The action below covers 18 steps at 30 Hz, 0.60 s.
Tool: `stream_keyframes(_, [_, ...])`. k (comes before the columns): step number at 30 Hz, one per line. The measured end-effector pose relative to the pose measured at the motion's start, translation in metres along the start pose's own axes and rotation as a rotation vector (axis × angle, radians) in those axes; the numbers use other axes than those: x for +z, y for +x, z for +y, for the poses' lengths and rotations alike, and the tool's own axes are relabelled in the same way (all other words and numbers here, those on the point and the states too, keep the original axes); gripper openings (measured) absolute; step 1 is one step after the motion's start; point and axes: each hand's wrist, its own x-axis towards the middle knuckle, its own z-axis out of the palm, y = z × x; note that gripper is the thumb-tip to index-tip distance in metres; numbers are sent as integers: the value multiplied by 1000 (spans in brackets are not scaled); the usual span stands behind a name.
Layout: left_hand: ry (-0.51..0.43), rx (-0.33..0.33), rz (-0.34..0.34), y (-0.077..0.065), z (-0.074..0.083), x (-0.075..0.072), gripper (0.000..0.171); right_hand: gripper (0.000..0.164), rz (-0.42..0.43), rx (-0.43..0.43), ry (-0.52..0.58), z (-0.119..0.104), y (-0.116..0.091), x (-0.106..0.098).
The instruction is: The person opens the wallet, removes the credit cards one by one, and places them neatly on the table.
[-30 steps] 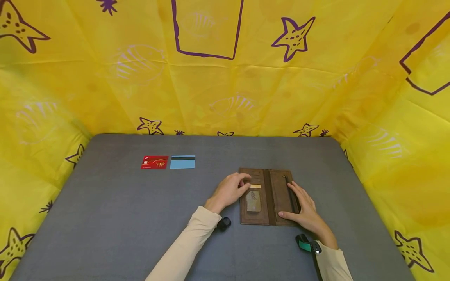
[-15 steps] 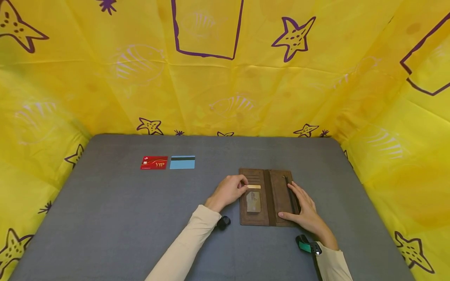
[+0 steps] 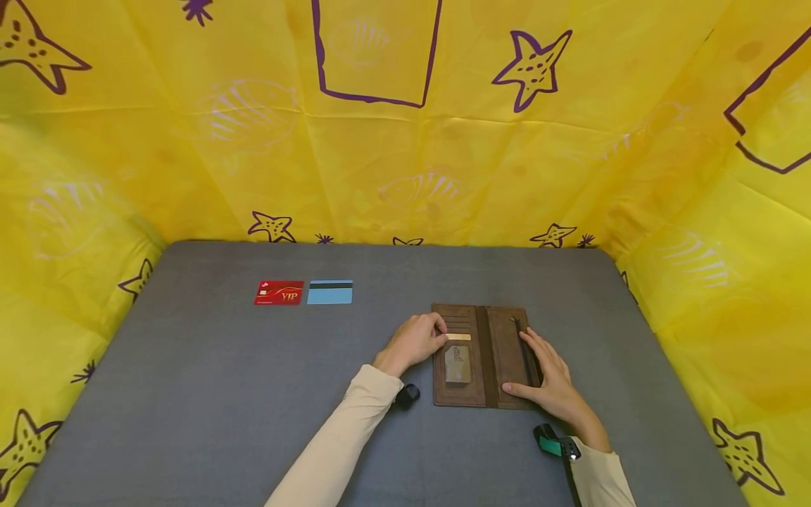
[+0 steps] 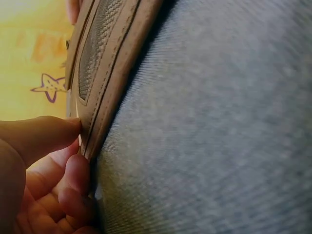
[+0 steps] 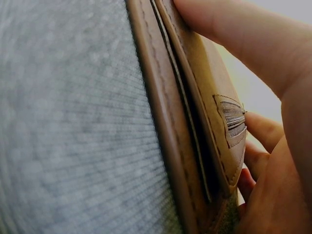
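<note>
A brown bifold wallet (image 3: 507, 359) lies spread open on the grey table, with card slots and a clear window (image 3: 457, 365) on its left half. A cream card (image 3: 459, 337) shows as a strip above that window. My left hand (image 3: 415, 343) pinches the left end of the card between thumb and fingers. In the left wrist view the thumb (image 4: 48, 136) sits at the wallet's edge beside a pale sliver. My right hand (image 3: 551, 380) rests on the wallet's right half, thumb and fingers spread over the zip (image 3: 526, 352), fingers fairly straight.
A red VIP card (image 3: 279, 293) and a light blue card (image 3: 330, 292) with a dark stripe lie side by side at the back left of the grey table (image 3: 222, 408). Yellow cloth (image 3: 355, 155) with starfish drawings hangs around the back and sides.
My left hand has drawn its fingertips back a little to the left and closed them at the card's left end. The wallet and right hand stay put.
</note>
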Motion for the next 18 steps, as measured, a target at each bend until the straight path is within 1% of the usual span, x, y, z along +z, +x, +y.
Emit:
stream_keyframes(9, [37,-49,-59,5,5,-7,7,100,0,2,4,0,0,0])
stream_keyframes(18, [69,-55,-97,10,7,-9,7,100,2,-4,0,1,0,0])
